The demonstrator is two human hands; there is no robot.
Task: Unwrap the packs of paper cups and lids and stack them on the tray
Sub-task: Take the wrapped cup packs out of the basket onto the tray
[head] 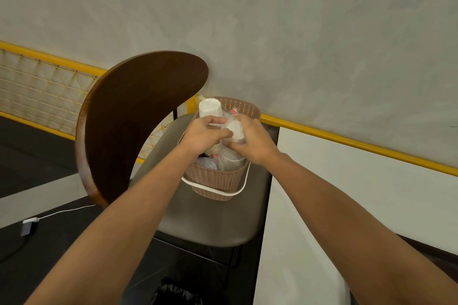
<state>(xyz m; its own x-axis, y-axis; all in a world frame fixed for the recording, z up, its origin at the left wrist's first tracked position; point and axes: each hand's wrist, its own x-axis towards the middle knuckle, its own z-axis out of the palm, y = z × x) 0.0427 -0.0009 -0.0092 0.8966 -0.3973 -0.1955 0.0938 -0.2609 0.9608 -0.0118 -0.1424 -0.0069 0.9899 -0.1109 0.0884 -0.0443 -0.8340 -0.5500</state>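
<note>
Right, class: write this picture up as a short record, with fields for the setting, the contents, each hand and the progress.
setting: pinkish-brown woven plastic basket on the grey padded chair seat
contents: clear-wrapped packs of white paper cups, one tall pack upright at the back
left hand: grips the front wrapped pack
right hand: grips the same pack
tray: not in view
progress: held pack not yet unwrapped

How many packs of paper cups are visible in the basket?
2. The tall pack stands at the back left of the basket; the front pack is gripped by the left hand and the right hand. Others may be hidden below.
</note>
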